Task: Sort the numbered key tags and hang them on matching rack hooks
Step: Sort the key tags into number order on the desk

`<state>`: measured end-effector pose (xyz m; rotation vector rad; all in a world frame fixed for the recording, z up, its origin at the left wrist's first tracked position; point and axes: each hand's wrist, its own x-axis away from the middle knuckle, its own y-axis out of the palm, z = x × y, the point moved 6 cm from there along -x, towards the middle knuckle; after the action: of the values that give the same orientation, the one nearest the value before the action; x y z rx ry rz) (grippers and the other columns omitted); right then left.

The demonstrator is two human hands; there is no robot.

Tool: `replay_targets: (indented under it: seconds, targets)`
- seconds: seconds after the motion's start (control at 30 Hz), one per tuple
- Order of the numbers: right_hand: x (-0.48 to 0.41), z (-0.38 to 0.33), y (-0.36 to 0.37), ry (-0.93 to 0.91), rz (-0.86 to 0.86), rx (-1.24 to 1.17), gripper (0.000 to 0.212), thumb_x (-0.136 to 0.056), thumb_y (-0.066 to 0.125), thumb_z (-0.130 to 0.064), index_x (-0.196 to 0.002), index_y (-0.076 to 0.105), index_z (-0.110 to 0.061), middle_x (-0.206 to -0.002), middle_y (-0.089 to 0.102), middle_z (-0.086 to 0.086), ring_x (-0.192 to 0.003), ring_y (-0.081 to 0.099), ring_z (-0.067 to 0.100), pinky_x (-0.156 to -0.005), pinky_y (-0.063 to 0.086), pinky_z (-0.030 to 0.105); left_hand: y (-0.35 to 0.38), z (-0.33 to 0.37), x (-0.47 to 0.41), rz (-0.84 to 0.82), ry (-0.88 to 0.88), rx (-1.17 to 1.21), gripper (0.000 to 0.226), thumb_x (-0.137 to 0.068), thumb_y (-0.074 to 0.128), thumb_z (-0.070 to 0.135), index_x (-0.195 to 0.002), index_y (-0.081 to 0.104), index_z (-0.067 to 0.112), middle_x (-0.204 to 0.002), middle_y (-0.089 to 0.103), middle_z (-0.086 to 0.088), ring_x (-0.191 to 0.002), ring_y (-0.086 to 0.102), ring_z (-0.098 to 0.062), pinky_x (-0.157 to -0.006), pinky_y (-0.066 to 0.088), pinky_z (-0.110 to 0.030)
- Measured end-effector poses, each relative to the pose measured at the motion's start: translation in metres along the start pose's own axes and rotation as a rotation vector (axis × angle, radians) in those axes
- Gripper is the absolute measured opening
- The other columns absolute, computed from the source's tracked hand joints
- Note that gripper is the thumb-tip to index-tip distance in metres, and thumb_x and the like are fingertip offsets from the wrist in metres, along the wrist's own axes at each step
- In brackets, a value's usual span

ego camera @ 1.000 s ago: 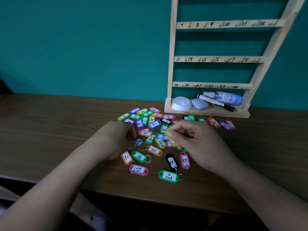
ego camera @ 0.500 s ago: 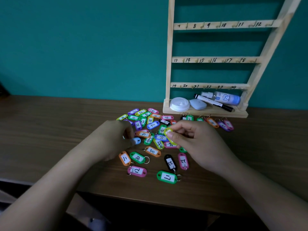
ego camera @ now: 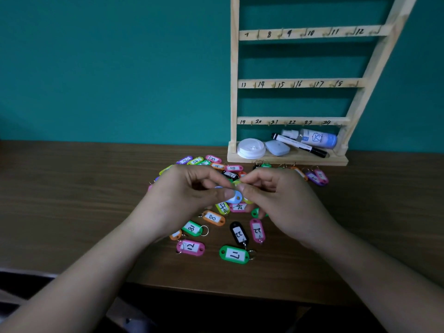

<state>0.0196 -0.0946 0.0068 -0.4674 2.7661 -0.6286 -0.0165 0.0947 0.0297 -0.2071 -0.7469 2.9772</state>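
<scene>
Several coloured numbered key tags [ego camera: 234, 254] lie scattered on the wooden table [ego camera: 72, 200] in front of a wooden rack [ego camera: 298, 84] with numbered hooks. My left hand [ego camera: 182, 200] pinches a blue tag [ego camera: 235, 197] between thumb and fingers just above the pile. My right hand [ego camera: 276, 200] pinches a yellow-green tag [ego camera: 237, 182], its fingertips meeting the left hand's. Both hands hide the middle of the pile. The rack's visible hooks, numbered 7 to 24, carry no tags.
On the rack's bottom shelf lie a white lid [ego camera: 251, 148], a pale blue case [ego camera: 277, 147], a black marker [ego camera: 302, 145] and a spray bottle [ego camera: 314, 138]. A teal wall stands behind. The table's front edge [ego camera: 216, 292] is near me.
My left hand rose from the table with the blue tag and moved right to meet the right hand. The right hand kept its yellow-green tag and lifted slightly.
</scene>
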Motion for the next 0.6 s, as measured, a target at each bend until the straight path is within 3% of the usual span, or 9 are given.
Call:
replay_targets:
  seconds: [0.1,0.2,0.37,0.53,0.6]
  targets:
    - [0.003,0.0,-0.002,-0.007,-0.014,0.005,0.011,-0.103,0.068,-0.024,-0.102,0.079,-0.024,-0.088,0.078,-0.011,-0.075,0.077,0.007,-0.059,0.062,0.028,-0.001,0.0,-0.004,0.097,0.01,-0.038,0.025,-0.078,0.092,0.033,-0.091,0.073,0.024,-0.081,0.075,-0.003,-0.069,0.066,-0.025,-0.065,0.052,-0.043]
    - [0.006,0.0,-0.004,-0.019,-0.016,-0.014,0.014,-0.104,0.066,-0.023,-0.104,0.08,-0.022,-0.089,0.078,-0.011,-0.077,0.077,0.006,-0.058,0.059,0.024,0.002,-0.002,-0.006,0.143,-0.019,-0.107,0.035,-0.075,0.095,0.035,-0.091,0.065,0.027,-0.083,0.075,0.001,-0.067,0.073,-0.023,-0.066,0.057,-0.046]
    - [0.009,0.005,-0.008,0.011,-0.044,-0.081,0.016,-0.102,0.069,-0.014,-0.113,0.08,-0.017,-0.091,0.08,-0.007,-0.079,0.078,0.008,-0.064,0.061,0.025,0.006,0.002,-0.007,0.168,0.006,-0.116,0.03,-0.075,0.095,0.032,-0.085,0.069,0.02,-0.083,0.073,0.001,-0.062,0.073,-0.007,-0.054,0.052,-0.023]
    - [0.009,0.011,-0.01,0.055,-0.066,-0.139,0.02,-0.099,0.073,-0.01,-0.118,0.077,-0.014,-0.098,0.082,0.0,-0.086,0.08,0.014,-0.072,0.066,0.034,0.011,0.007,-0.007,0.202,0.063,-0.073,0.016,-0.079,0.091,0.031,-0.087,0.078,0.026,-0.074,0.072,0.018,-0.055,0.057,0.005,-0.055,0.04,-0.01]
    - [0.009,0.013,-0.013,0.079,-0.03,-0.206,0.022,-0.098,0.075,-0.01,-0.119,0.076,-0.013,-0.098,0.082,0.002,-0.085,0.081,0.019,-0.077,0.067,0.042,0.012,0.007,-0.009,0.195,0.077,0.029,0.012,-0.083,0.088,0.028,-0.093,0.081,0.027,-0.076,0.076,0.012,-0.062,0.065,-0.001,-0.061,0.047,-0.015]
